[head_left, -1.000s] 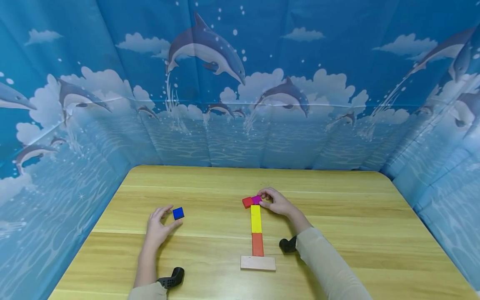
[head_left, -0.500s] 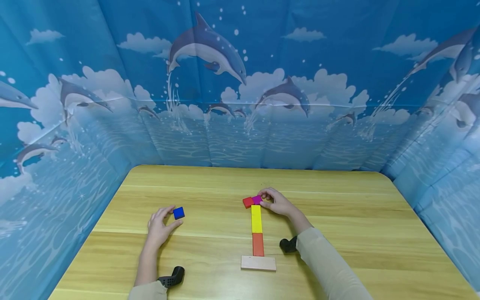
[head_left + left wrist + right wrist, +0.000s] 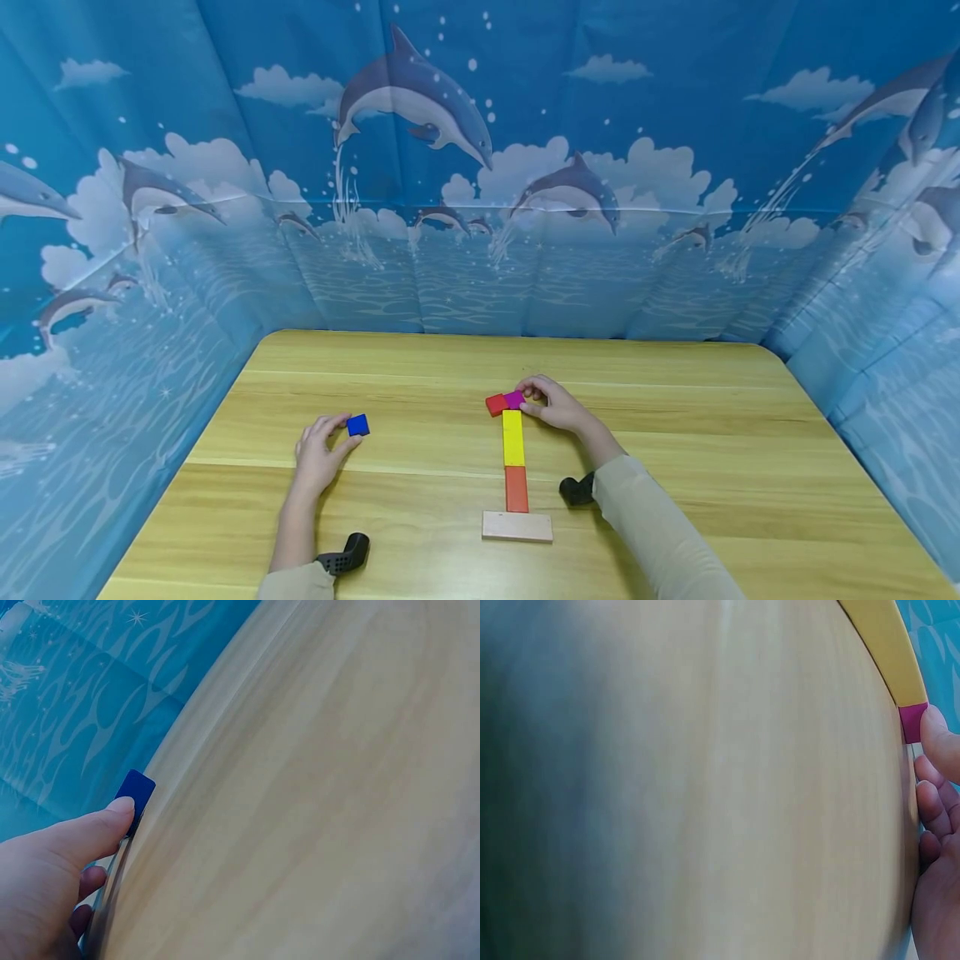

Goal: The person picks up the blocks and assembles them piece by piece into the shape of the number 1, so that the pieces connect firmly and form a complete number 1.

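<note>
Between thumb and fingers, my left hand (image 3: 318, 455) pinches a blue square block (image 3: 357, 425) on the left part of the table; the left wrist view shows the thumb against the blue block (image 3: 136, 792). My right hand (image 3: 557, 406) pinches a magenta square block (image 3: 513, 400), which touches a red square block (image 3: 496, 405) on its left. Just below the magenta block lies a yellow rectangular block (image 3: 513, 437). An orange-red block (image 3: 517, 489) continues the column toward me, and a pale wooden block (image 3: 517, 526) lies crosswise at its near end.
The wooden table (image 3: 420, 367) is bounded at its far edge by a dolphin-printed curtain (image 3: 465, 275), which also runs along both sides. A black wrist device sits on each forearm, the left one (image 3: 347, 555) and the right one (image 3: 576, 490).
My left thumb has closed in on the blue block, which the hand now pinches. The right hand and the magenta block have stayed in place.
</note>
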`<move>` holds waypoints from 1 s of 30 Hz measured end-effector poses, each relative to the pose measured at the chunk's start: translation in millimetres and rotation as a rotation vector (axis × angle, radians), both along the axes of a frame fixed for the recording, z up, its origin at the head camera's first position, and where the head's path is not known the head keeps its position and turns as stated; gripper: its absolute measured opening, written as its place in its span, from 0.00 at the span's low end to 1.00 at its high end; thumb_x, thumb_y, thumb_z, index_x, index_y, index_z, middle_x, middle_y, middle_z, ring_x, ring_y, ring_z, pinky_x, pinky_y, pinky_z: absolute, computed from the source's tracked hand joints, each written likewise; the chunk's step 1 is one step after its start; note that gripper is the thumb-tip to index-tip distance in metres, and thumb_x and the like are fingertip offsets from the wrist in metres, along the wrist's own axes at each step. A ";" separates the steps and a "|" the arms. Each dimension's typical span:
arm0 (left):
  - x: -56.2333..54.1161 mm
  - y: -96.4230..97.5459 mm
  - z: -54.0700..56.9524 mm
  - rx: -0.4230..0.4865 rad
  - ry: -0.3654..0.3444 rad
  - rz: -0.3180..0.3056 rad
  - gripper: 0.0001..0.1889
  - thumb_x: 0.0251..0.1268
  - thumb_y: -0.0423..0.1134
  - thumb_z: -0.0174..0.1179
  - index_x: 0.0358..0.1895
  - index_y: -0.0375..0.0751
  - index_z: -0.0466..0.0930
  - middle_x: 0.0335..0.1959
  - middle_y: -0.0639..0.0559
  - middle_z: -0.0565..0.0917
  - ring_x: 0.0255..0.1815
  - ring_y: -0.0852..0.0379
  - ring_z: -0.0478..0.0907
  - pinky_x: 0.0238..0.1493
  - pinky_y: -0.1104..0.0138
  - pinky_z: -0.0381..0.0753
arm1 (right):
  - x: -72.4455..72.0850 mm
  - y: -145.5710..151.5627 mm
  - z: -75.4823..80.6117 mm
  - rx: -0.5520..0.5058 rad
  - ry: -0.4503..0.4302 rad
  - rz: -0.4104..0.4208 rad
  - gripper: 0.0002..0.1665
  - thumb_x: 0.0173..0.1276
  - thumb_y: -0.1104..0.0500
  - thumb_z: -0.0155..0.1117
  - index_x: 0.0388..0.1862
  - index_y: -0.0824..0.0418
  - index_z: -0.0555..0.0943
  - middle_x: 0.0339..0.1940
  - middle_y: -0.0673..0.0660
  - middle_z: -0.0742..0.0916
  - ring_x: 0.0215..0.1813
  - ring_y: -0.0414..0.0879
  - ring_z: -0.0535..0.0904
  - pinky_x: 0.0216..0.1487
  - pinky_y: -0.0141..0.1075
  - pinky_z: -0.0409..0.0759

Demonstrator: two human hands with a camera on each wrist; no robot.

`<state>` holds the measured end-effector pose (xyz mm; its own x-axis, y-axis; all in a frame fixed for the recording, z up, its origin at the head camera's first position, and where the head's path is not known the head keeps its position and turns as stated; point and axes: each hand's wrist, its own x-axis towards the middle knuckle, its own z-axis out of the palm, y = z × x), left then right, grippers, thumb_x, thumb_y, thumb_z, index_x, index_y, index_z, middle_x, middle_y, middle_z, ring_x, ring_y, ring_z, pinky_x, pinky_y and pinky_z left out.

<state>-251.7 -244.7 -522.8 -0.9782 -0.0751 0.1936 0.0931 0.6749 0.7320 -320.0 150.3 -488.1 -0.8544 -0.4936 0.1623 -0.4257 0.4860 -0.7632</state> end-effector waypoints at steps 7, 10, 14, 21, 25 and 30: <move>-0.9 0.5 -1.4 0.011 0.022 0.015 0.22 0.56 0.39 0.63 0.53 0.35 0.75 0.47 0.41 0.77 0.50 0.44 0.67 0.55 0.48 0.54 | 1.7 0.4 2.9 0.001 -0.007 0.010 0.15 0.63 0.69 0.57 0.48 0.75 0.72 0.37 0.67 0.74 0.38 0.56 0.67 0.40 0.44 0.67; -0.9 0.6 -2.4 0.026 0.032 0.023 0.21 0.55 0.39 0.64 0.52 0.35 0.75 0.46 0.40 0.78 0.49 0.44 0.68 0.55 0.48 0.54 | -6.3 3.5 -11.7 0.006 0.007 0.000 0.15 0.64 0.67 0.58 0.48 0.73 0.72 0.37 0.64 0.74 0.38 0.53 0.67 0.40 0.43 0.66; -0.3 0.8 -2.4 0.054 0.041 0.033 0.21 0.54 0.38 0.65 0.51 0.34 0.76 0.45 0.40 0.78 0.48 0.44 0.69 0.56 0.49 0.54 | -14.6 7.7 -26.0 0.027 0.017 -0.013 0.16 0.64 0.63 0.59 0.49 0.68 0.73 0.37 0.58 0.75 0.38 0.48 0.66 0.41 0.39 0.66; -0.4 2.3 -0.7 0.148 0.008 0.064 0.22 0.54 0.38 0.65 0.52 0.32 0.75 0.47 0.40 0.77 0.49 0.46 0.68 0.54 0.54 0.62 | -16.0 8.5 -26.1 0.018 -0.018 -0.018 0.15 0.64 0.62 0.60 0.48 0.66 0.74 0.36 0.55 0.74 0.38 0.47 0.66 0.41 0.37 0.67; -1.1 7.5 2.6 0.204 0.009 0.086 0.22 0.52 0.38 0.66 0.51 0.32 0.76 0.46 0.40 0.77 0.49 0.46 0.69 0.52 0.55 0.67 | -11.4 5.7 -19.9 0.020 0.005 -0.016 0.14 0.65 0.63 0.59 0.48 0.67 0.73 0.36 0.57 0.74 0.38 0.47 0.66 0.41 0.37 0.67; -3.7 19.3 7.8 0.244 0.014 0.070 0.23 0.51 0.40 0.67 0.50 0.33 0.76 0.46 0.41 0.77 0.50 0.46 0.69 0.52 0.55 0.68 | -4.2 1.8 -6.9 0.009 -0.008 -0.010 0.14 0.64 0.66 0.58 0.48 0.70 0.73 0.36 0.61 0.75 0.38 0.50 0.67 0.42 0.41 0.67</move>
<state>-255.4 -225.4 -515.0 -0.9664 -0.1883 0.1748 0.0638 0.4831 0.8732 -324.2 152.1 -495.0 -0.8608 -0.4860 0.1511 -0.4145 0.4971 -0.7622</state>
